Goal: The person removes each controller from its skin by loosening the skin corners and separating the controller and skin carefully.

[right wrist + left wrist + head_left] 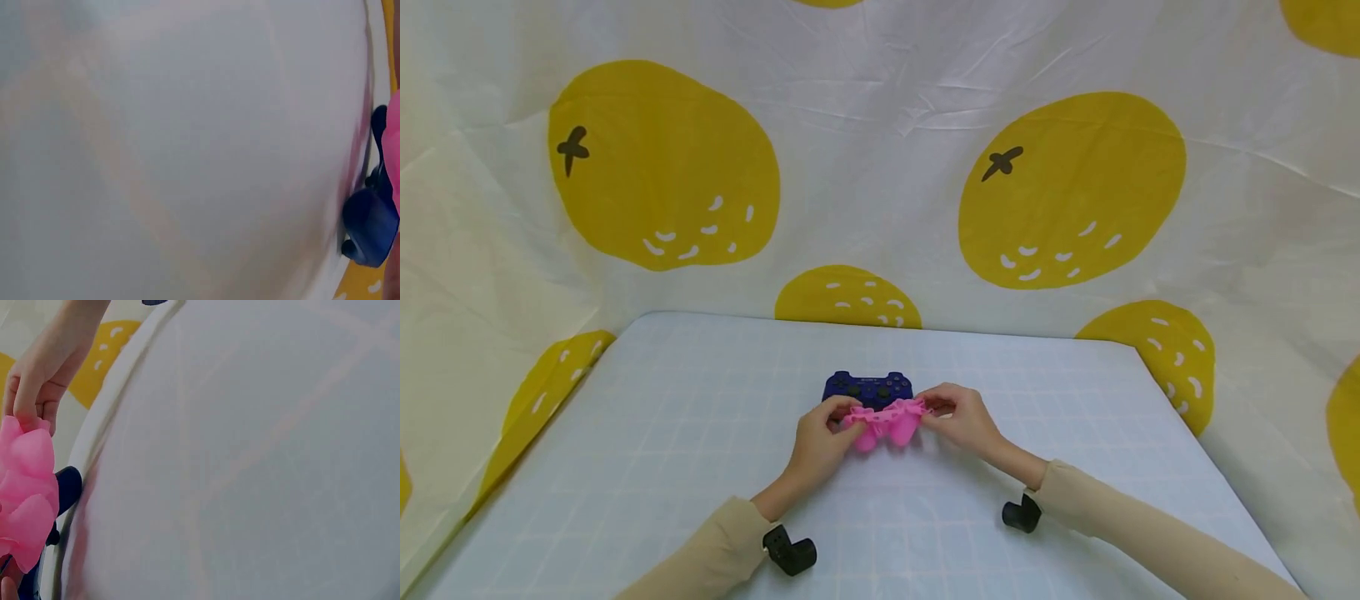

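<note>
A pink, soft-looking game controller cover (886, 422) is stretched between two hands at the middle of the table. Its left side is pinched by the left hand (820, 440), and the right hand (961, 417) pinches its right edge. Just behind the cover lies a dark blue game controller (868, 388), its lower part hidden by the cover and fingers. In the left wrist view the pink cover (28, 481) shows large at the left edge, with part of the blue controller (69, 487) beyond. A blue grip of the controller (370, 225) appears at the right wrist view's right edge.
A pale checked cloth covers the table (647, 467). Behind it hangs a white curtain (865, 167) printed with yellow fruit. A small black camera sits on each wrist, the left camera (790, 552) and the right camera (1022, 513).
</note>
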Motion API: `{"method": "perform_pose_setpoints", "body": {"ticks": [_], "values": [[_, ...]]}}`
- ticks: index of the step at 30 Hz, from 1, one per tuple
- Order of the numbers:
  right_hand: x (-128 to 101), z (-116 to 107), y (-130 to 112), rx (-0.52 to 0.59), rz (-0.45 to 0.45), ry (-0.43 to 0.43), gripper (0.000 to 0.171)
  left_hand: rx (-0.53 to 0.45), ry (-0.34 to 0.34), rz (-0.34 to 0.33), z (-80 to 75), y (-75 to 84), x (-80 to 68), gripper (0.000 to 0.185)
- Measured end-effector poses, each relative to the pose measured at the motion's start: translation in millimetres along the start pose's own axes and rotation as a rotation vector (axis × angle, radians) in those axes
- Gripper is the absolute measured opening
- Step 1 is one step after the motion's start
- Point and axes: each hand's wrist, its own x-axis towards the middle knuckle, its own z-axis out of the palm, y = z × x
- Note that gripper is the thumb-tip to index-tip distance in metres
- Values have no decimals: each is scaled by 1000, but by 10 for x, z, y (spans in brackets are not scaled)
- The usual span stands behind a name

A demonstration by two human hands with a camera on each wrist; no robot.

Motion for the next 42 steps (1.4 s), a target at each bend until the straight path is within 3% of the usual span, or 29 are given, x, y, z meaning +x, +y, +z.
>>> {"method": "perform_pose_setpoints", "body": {"ticks": [5, 9, 12, 16, 22, 26, 31, 37, 42], "values": [[-11, 29, -7, -37, 49, 17, 26, -23, 17, -81, 7, 10, 25, 30], [-13, 4, -5, -8, 72, 17, 22, -19, -2, -95, -15, 20, 32, 20], [-6, -14, 20, 3, 67, -6, 20, -9, -55, -71, -42, 10, 43, 17], [7, -48, 25, -2, 76, -70, 18, 14, -195, -17, -103, -43, 90, 15], [18, -108, 25, 83, 150, -253, 19, 8, -493, 34, -247, -103, 195, 19], [21, -133, 30, 177, 167, -362, 20, -37, -634, 47, -300, -122, 240, 22], [14, -166, 76, 314, 76, -513, 17, -91, -722, 84, -351, -117, 245, 21], [21, -208, 130, 511, -44, -743, 11, -103, -794, 221, -372, -69, 241, 18], [35, -202, 82, 526, -62, -834, 11, -145, -815, 304, -344, -16, 242, 15]]}}
